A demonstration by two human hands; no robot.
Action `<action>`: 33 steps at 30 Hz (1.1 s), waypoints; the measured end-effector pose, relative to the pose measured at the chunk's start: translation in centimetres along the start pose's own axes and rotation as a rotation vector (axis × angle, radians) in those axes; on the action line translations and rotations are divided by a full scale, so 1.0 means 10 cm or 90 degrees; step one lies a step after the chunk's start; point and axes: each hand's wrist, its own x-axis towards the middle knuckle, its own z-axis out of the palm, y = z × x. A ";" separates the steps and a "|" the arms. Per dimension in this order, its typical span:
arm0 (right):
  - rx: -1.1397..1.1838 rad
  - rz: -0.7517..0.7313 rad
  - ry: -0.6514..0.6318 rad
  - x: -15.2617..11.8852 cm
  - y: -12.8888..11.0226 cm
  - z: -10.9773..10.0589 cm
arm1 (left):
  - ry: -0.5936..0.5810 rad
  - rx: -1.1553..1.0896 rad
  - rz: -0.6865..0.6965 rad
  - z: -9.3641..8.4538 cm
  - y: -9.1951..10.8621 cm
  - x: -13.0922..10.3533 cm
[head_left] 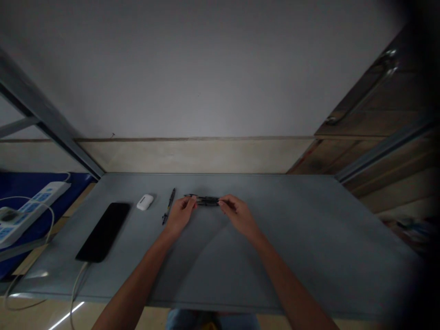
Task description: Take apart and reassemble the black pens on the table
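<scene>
Several dark pens (207,201) lie side by side in a small bundle, level across the middle of the grey table. At the bundle's left end, my left hand (181,211) pinches it between thumb and fingers. My right hand (236,211) closes on the right end the same way. Just left of my left hand, a separate black pen (168,206) lies on the table at a slant. Whether the bundle touches the tabletop, I cannot tell.
A white earbud case (145,202) and a black phone (103,233) with a cable (78,282) lie on the left of the grey table (309,247). Beyond its left edge is a white power strip (32,211). Metal posts (74,146) and a wall (199,156) bound the back.
</scene>
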 end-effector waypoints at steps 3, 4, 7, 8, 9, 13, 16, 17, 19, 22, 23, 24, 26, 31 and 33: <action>-0.004 0.031 -0.007 -0.01 -0.01 0.00 | -0.016 -0.009 0.003 0.01 0.00 -0.01; -0.009 0.040 -0.005 -0.01 -0.02 -0.01 | -0.021 -0.012 0.006 0.02 0.00 -0.01; -0.036 0.049 0.011 -0.02 -0.03 -0.01 | -0.032 -0.014 0.021 0.04 -0.01 -0.01; -0.041 0.047 0.012 -0.02 -0.03 -0.01 | -0.033 -0.014 0.021 0.04 -0.01 -0.01; -0.040 0.045 0.010 -0.02 -0.03 -0.01 | -0.030 -0.013 0.018 0.04 -0.02 0.00; -0.004 0.030 -0.012 -0.02 -0.03 0.01 | 0.005 0.013 0.021 0.01 -0.03 0.02; 0.012 0.019 -0.022 -0.02 -0.03 0.02 | 0.021 0.044 0.045 -0.01 -0.02 0.02; 0.011 0.019 -0.021 -0.02 -0.03 0.02 | 0.020 0.050 0.049 -0.01 -0.02 0.02; 0.002 0.028 -0.017 -0.02 -0.04 0.01 | 0.020 0.057 0.061 -0.01 -0.02 0.02; -0.011 0.050 -0.011 -0.02 -0.04 0.00 | 0.019 0.056 0.075 0.01 -0.04 0.01; -0.015 0.054 -0.009 -0.02 -0.03 -0.01 | 0.015 0.052 0.076 0.01 -0.04 0.01; -0.017 0.054 -0.005 -0.02 -0.03 -0.01 | 0.008 0.047 0.074 0.02 -0.05 0.01; -0.019 0.054 -0.001 -0.02 -0.02 -0.02 | -0.005 0.033 0.064 0.03 -0.07 0.01; -0.008 0.036 -0.009 -0.01 -0.02 -0.01 | 0.000 0.016 0.040 0.02 -0.10 0.03; -0.009 0.015 -0.014 -0.02 -0.03 -0.01 | 0.018 0.029 0.037 0.00 -0.11 0.04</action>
